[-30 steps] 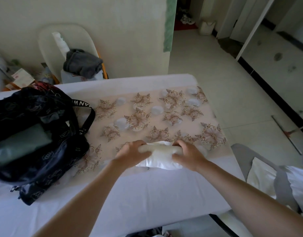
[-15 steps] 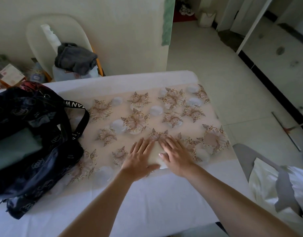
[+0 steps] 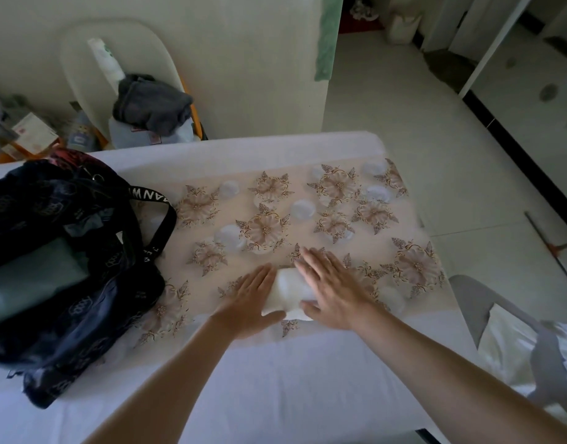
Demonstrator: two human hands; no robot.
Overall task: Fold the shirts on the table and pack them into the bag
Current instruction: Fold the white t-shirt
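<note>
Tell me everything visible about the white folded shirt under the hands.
The white folded shirt is a small, soft-looking cloth bundle, lying flat on the flower-patterned tablecloth near its front edge. The left hand and the right hand press on it with straight fingers, covering its sides; only its middle shows.

The table [image 3: 275,379], under a white sheet [image 3: 211,395], carries a dark patterned bag [image 3: 67,283] slumped open at its left end. One lettered strap [image 3: 162,216] of the bag flops out onto the top. Right of the bag a beige floral cloth [image 3: 307,193] lies flat over the far part of the sheet, its left edge reaching the bag. A small folded white shirt [image 3: 287,293] sits on it, well to the bag's right, by the cloth's near edge.
</note>
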